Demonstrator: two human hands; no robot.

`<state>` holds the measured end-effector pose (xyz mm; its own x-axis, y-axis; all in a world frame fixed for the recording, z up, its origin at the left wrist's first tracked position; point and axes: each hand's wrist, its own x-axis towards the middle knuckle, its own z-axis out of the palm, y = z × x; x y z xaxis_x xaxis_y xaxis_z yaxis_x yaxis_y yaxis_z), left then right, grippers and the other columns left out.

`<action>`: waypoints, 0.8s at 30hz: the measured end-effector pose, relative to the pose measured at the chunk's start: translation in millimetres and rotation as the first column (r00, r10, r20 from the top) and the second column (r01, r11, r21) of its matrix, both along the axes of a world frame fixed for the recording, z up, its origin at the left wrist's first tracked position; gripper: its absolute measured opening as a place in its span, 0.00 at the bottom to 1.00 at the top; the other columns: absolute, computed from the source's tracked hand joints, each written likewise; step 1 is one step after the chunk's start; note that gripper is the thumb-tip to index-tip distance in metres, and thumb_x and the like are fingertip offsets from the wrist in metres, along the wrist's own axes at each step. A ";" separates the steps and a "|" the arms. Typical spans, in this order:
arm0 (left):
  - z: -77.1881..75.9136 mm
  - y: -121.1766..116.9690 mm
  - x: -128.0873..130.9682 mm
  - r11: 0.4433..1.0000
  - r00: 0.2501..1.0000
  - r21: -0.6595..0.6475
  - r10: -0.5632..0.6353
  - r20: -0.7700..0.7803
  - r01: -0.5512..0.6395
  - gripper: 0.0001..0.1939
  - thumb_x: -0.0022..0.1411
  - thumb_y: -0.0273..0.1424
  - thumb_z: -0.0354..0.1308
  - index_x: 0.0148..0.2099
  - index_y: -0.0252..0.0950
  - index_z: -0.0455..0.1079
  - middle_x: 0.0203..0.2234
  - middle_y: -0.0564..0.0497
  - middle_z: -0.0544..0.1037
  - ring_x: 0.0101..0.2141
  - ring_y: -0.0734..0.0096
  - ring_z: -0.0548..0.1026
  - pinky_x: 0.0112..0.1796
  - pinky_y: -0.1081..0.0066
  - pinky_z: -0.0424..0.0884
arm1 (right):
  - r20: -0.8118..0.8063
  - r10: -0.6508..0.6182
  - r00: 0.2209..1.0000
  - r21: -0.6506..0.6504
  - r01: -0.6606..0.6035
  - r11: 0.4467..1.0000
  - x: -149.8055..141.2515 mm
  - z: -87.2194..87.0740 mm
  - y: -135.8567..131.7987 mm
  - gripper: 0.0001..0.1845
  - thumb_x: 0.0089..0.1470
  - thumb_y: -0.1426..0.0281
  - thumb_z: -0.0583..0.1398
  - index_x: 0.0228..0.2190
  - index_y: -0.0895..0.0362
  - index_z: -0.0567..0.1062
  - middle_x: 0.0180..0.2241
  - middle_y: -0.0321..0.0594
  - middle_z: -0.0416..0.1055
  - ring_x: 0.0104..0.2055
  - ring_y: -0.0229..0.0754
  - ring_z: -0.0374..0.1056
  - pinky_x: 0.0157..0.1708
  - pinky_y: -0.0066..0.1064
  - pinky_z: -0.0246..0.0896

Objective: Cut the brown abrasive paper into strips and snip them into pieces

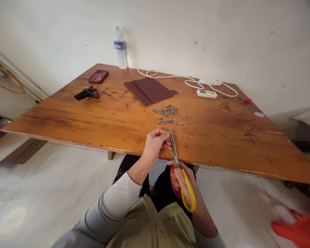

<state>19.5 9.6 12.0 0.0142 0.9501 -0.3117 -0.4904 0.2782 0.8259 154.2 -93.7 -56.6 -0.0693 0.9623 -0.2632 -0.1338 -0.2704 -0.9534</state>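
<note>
My right hand [182, 179] grips a pair of scissors [189, 199] with one red and one yellow handle loop, blades pointing away from me over the table's front edge. Close beside the blades, my left hand [156, 143] is closed in a pinch. What it pinches is too small and too covered by the fingers to make out. Beyond the blade tips lies a small heap of thin, dark and pale clippings [167, 111] on the wooden table [93, 120]. Behind the heap, two dark maroon sheets [153, 89] overlap each other.
At the back stand a plastic bottle [120, 50] and a white cable [167, 76] lies near a pale remote control [206, 93]. Toward the left are a maroon phone [98, 76] and a black bunch of keys [86, 93]. An orange-red bag [297, 227] lies on the floor.
</note>
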 end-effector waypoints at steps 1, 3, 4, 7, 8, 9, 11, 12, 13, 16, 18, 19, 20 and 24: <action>-0.1 0.4 -0.2 1.000 1.000 -0.007 -0.002 0.003 0.002 0.11 0.58 0.20 0.62 0.25 0.35 0.68 0.14 0.55 0.73 0.14 0.76 0.71 0.19 0.76 0.73 | -0.012 -0.009 1.000 -0.015 0.009 1.000 -1.4 -0.2 0.1 0.39 0.47 0.34 0.69 0.41 0.55 0.78 0.17 0.21 0.55 0.16 0.31 0.48 0.13 0.23 0.46; 0.1 0.7 -1.6 1.000 1.000 -0.015 -0.011 0.013 0.011 0.10 0.57 0.22 0.64 0.26 0.35 0.68 0.15 0.55 0.72 0.15 0.76 0.71 0.18 0.75 0.74 | -0.024 -0.015 1.000 -0.039 0.014 0.999 -3.3 0.0 -0.1 0.41 0.45 0.33 0.70 0.41 0.56 0.78 0.17 0.22 0.55 0.16 0.31 0.48 0.13 0.22 0.46; 0.2 0.7 -2.6 1.000 1.000 -0.016 -0.016 0.019 0.016 0.10 0.57 0.23 0.65 0.26 0.35 0.69 0.15 0.56 0.73 0.15 0.75 0.72 0.18 0.75 0.74 | -0.022 -0.018 1.000 -0.045 0.017 0.999 -3.8 0.2 -0.5 0.41 0.45 0.33 0.70 0.41 0.56 0.78 0.17 0.22 0.56 0.15 0.31 0.48 0.13 0.22 0.45; 0.4 -0.1 -5.3 0.999 0.999 -0.014 -0.031 0.023 0.031 0.08 0.55 0.23 0.66 0.28 0.35 0.69 0.17 0.56 0.73 0.16 0.74 0.73 0.19 0.74 0.76 | -0.014 -0.015 1.000 -0.059 0.014 0.998 -3.8 1.3 -2.1 0.40 0.45 0.32 0.70 0.39 0.55 0.78 0.17 0.22 0.56 0.16 0.30 0.48 0.14 0.22 0.44; 0.3 -0.4 -5.7 0.999 0.999 -0.021 -0.034 0.017 0.034 0.08 0.55 0.23 0.66 0.28 0.35 0.69 0.18 0.56 0.74 0.17 0.74 0.74 0.19 0.74 0.76 | -0.014 -0.014 1.000 -0.060 0.014 0.998 -3.8 1.6 -2.6 0.40 0.46 0.32 0.70 0.39 0.55 0.78 0.17 0.23 0.56 0.16 0.30 0.48 0.14 0.22 0.44; 0.2 -0.6 -5.9 0.999 0.999 -0.032 -0.038 0.010 0.038 0.08 0.55 0.23 0.66 0.28 0.35 0.69 0.18 0.55 0.74 0.17 0.74 0.74 0.19 0.74 0.76 | -0.016 -0.014 1.000 -0.061 0.013 0.998 -4.0 1.8 -3.1 0.40 0.46 0.32 0.69 0.39 0.55 0.77 0.17 0.23 0.56 0.16 0.30 0.48 0.15 0.22 0.44; 0.3 -0.7 -5.6 0.997 0.999 -0.060 -0.046 -0.003 0.046 0.09 0.55 0.23 0.66 0.27 0.35 0.68 0.18 0.54 0.75 0.17 0.73 0.75 0.20 0.74 0.76 | -0.020 -0.016 1.000 -0.066 0.015 0.998 -5.1 1.9 -4.0 0.40 0.47 0.31 0.68 0.39 0.55 0.77 0.16 0.22 0.54 0.15 0.30 0.48 0.14 0.22 0.44; 0.5 -0.7 -5.3 0.996 0.999 -0.077 -0.051 -0.010 0.050 0.10 0.55 0.23 0.66 0.27 0.35 0.68 0.18 0.53 0.75 0.17 0.73 0.75 0.20 0.74 0.76 | -0.021 -0.022 1.000 -0.074 0.021 0.997 -5.9 1.8 -4.6 0.40 0.48 0.31 0.67 0.39 0.55 0.77 0.16 0.22 0.54 0.15 0.31 0.48 0.13 0.22 0.44; 0.8 -0.6 -5.0 0.994 0.998 -0.092 -0.054 -0.015 0.053 0.10 0.55 0.22 0.66 0.27 0.35 0.68 0.18 0.53 0.76 0.17 0.73 0.76 0.20 0.74 0.76 | -0.022 -0.025 0.999 -0.084 0.023 0.996 -6.6 1.6 -5.2 0.40 0.48 0.31 0.67 0.39 0.55 0.77 0.16 0.22 0.54 0.15 0.31 0.48 0.12 0.22 0.44; 2.5 -0.5 -4.8 0.990 0.998 -0.134 -0.056 -0.021 0.052 0.10 0.54 0.22 0.66 0.27 0.34 0.68 0.18 0.52 0.77 0.18 0.72 0.76 0.21 0.73 0.77 | -0.050 -0.015 0.999 -0.096 0.010 0.995 -7.2 1.3 -7.5 0.40 0.50 0.31 0.65 0.41 0.54 0.75 0.16 0.22 0.56 0.14 0.31 0.48 0.11 0.22 0.45; 4.1 -0.2 -5.1 0.988 0.999 -0.149 -0.053 -0.014 0.050 0.09 0.54 0.22 0.66 0.27 0.34 0.69 0.18 0.52 0.77 0.17 0.72 0.76 0.21 0.73 0.78 | -0.078 0.012 0.997 -0.087 -0.019 0.996 -6.0 1.8 -9.1 0.40 0.53 0.32 0.65 0.44 0.55 0.75 0.17 0.22 0.58 0.13 0.30 0.47 0.11 0.22 0.47; 5.1 0.0 -5.2 0.986 0.999 -0.156 -0.052 -0.010 0.050 0.09 0.54 0.22 0.66 0.27 0.34 0.69 0.18 0.52 0.77 0.17 0.72 0.76 0.21 0.73 0.78 | -0.090 0.025 0.996 -0.084 -0.032 0.996 -5.2 2.4 -9.8 0.40 0.54 0.32 0.64 0.44 0.55 0.75 0.17 0.22 0.58 0.13 0.29 0.47 0.10 0.22 0.47; 6.2 0.2 -5.3 0.985 0.999 -0.164 -0.054 -0.006 0.052 0.08 0.54 0.22 0.65 0.27 0.34 0.69 0.17 0.52 0.76 0.17 0.72 0.76 0.21 0.73 0.77 | -0.099 0.035 0.994 -0.084 -0.043 0.995 -4.5 3.5 -10.3 0.40 0.55 0.32 0.64 0.45 0.56 0.75 0.17 0.21 0.58 0.13 0.29 0.46 0.10 0.22 0.47; 11.4 0.7 -5.2 0.974 0.997 -0.216 -0.073 -0.007 0.070 0.08 0.54 0.21 0.63 0.27 0.34 0.69 0.15 0.51 0.76 0.16 0.72 0.76 0.21 0.73 0.78 | -0.109 0.033 0.993 -0.090 -0.042 0.995 -4.0 10.9 -11.2 0.39 0.57 0.33 0.63 0.46 0.56 0.75 0.16 0.21 0.58 0.12 0.30 0.47 0.10 0.22 0.48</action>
